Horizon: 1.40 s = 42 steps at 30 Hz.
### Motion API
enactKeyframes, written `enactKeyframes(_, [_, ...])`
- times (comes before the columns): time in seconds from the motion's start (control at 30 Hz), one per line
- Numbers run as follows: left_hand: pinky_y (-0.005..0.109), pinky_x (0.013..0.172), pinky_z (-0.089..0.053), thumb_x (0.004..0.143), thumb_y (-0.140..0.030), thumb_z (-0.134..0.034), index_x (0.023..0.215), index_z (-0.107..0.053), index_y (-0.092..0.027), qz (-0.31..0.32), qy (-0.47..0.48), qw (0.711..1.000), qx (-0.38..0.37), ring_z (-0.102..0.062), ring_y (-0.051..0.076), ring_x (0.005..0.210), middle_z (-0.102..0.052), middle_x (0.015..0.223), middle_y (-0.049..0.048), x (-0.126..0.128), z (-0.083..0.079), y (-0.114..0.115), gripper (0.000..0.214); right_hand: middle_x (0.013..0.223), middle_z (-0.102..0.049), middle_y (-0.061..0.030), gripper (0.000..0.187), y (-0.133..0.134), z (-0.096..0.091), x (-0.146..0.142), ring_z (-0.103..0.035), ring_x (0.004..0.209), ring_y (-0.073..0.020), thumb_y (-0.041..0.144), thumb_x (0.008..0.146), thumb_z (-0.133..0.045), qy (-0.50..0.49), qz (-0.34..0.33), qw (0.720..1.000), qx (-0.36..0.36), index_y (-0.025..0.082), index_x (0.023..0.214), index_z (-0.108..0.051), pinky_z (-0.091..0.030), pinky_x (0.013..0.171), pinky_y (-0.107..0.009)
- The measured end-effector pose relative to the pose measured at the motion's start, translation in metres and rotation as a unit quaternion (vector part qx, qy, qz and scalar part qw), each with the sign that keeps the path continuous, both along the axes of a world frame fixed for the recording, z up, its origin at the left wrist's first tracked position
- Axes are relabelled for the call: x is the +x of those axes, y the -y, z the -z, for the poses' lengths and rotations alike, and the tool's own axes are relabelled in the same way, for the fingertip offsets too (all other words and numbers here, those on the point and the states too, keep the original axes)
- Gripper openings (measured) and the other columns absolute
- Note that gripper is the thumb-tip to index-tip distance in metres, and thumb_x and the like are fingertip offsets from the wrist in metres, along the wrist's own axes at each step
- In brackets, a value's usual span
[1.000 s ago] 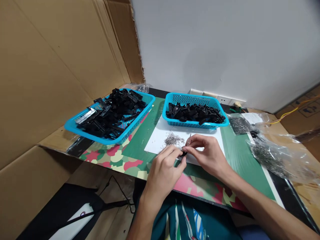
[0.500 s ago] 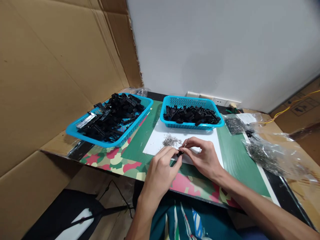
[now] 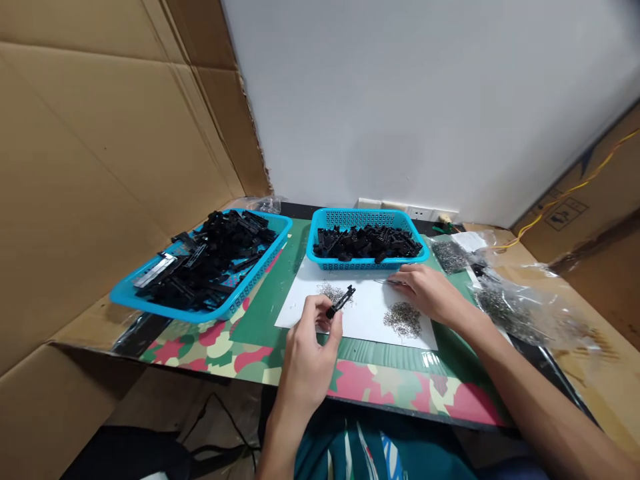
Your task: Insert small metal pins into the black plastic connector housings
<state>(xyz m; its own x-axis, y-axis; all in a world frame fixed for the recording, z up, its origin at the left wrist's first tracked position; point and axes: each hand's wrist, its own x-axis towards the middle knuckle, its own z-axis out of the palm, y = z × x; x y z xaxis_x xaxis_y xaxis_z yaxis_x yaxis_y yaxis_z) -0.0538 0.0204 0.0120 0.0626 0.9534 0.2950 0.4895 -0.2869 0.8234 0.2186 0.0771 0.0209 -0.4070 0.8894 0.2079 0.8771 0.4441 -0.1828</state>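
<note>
My left hand (image 3: 313, 337) pinches a narrow black plastic part (image 3: 342, 303) between thumb and fingers, tilted up to the right above the white paper (image 3: 365, 327). Further right, my right hand (image 3: 425, 290) is low at the paper's far right, its fingers together on a thin metal tool (image 3: 387, 281) whose exact kind is too small to tell. One pile of tiny metal pieces (image 3: 331, 292) lies behind the black part, partly covered by my left hand. Another pile of small metal pieces (image 3: 403, 321) sits just in front of my right hand.
A blue basket (image 3: 370, 265) of black parts stands behind the paper. Another blue basket (image 3: 257, 283), heaped with black parts, is at the left. Plastic bags of metal pieces (image 3: 510, 310) (image 3: 450, 256) lie at the right. Cardboard (image 3: 110, 147) walls the left side; sockets (image 3: 419, 213) line the back.
My hands were together over a small black part; now they are apart. The left has raised the black part, and the right has moved away to the right, uncovering the right-hand pile.
</note>
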Motion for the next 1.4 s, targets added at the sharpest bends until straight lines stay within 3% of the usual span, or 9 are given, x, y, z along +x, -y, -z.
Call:
enactKeyframes(0.2, [0.03, 0.079, -0.051, 0.106, -0.031, -0.052, 0.118, -0.06, -0.026, 0.03, -0.024, 0.999, 0.019, -0.065, 0.018, 0.086, -0.066, 0.1, 0.0023, -0.002, 0.0, -0.001, 0.015, 0.109, -0.074, -0.0102, 0.028, 0.004, -0.009, 0.016, -0.07, 0.093, -0.0243, 0.021, 0.104, -0.053, -0.084, -0.016, 0.994, -0.063, 0.022, 0.116, -0.079, -0.052, 0.075, -0.035])
enactKeyframes(0.4, [0.029, 0.084, -0.05, 0.109, -0.028, -0.048, 0.123, -0.062, -0.027, 0.061, -0.044, 0.997, 0.028, -0.065, 0.018, 0.094, -0.067, 0.111, 0.0029, -0.002, -0.001, -0.002, 0.02, 0.076, -0.07, -0.0032, 0.017, 0.013, -0.018, 0.037, -0.059, 0.064, -0.0172, 0.028, 0.095, -0.067, -0.17, 0.008, 0.976, -0.136, 0.021, 0.086, -0.08, -0.047, 0.06, -0.031])
enactKeyframes(0.6, [0.028, 0.08, -0.051, 0.108, -0.032, -0.05, 0.122, -0.063, -0.027, 0.054, -0.039, 0.998, 0.019, -0.064, 0.018, 0.089, -0.067, 0.107, 0.0026, -0.003, 0.001, -0.003, 0.019, 0.081, -0.072, -0.0018, 0.013, 0.011, -0.016, 0.038, -0.061, 0.069, -0.0167, 0.029, 0.093, -0.071, -0.223, -0.01, 0.95, -0.216, 0.021, 0.09, -0.081, -0.047, 0.064, -0.029])
enactKeyframes(1.0, [0.028, 0.082, -0.052, 0.109, -0.031, -0.05, 0.136, -0.068, -0.031, 0.083, -0.024, 0.996, 0.023, -0.064, 0.017, 0.092, -0.066, 0.115, 0.0041, -0.005, 0.0, -0.002, 0.032, 0.079, -0.064, -0.0003, 0.016, 0.01, -0.017, 0.038, -0.053, 0.07, -0.0157, 0.023, 0.096, -0.063, -0.206, -0.018, 0.953, -0.222, 0.018, 0.083, -0.069, -0.041, 0.064, -0.028])
enactKeyframes(1.13, [0.028, 0.084, -0.054, 0.107, -0.031, -0.055, 0.125, -0.077, -0.031, 0.078, -0.009, 0.996, 0.029, -0.066, 0.019, 0.103, -0.063, 0.12, 0.0057, -0.005, 0.004, -0.001, 0.028, 0.085, -0.068, -0.0022, 0.021, 0.013, -0.023, 0.038, -0.056, 0.076, -0.0172, 0.031, 0.102, -0.059, -0.232, -0.013, 0.953, -0.194, 0.02, 0.087, -0.068, -0.045, 0.068, -0.03])
enactKeyframes(1.27, [0.027, 0.076, -0.054, 0.106, -0.033, -0.056, 0.116, -0.078, -0.028, 0.068, 0.012, 0.998, 0.008, -0.066, 0.016, 0.088, -0.062, 0.12, 0.0059, -0.004, 0.004, -0.001, 0.025, 0.089, -0.072, -0.0037, 0.019, 0.016, -0.026, 0.032, -0.061, 0.08, -0.0187, 0.031, 0.101, -0.062, -0.242, -0.013, 0.951, -0.19, 0.02, 0.088, -0.07, -0.048, 0.071, -0.032])
enactKeyframes(1.4, [0.026, 0.071, -0.052, 0.106, -0.035, -0.056, 0.114, -0.076, -0.026, 0.062, 0.034, 0.997, -0.007, -0.061, 0.015, 0.08, -0.061, 0.113, 0.0054, -0.003, 0.001, -0.002, 0.024, 0.088, -0.071, -0.0032, 0.013, 0.017, -0.022, 0.029, -0.062, 0.082, -0.0198, 0.021, 0.095, -0.067, -0.187, -0.009, 0.966, -0.175, 0.022, 0.083, -0.074, -0.047, 0.071, -0.032])
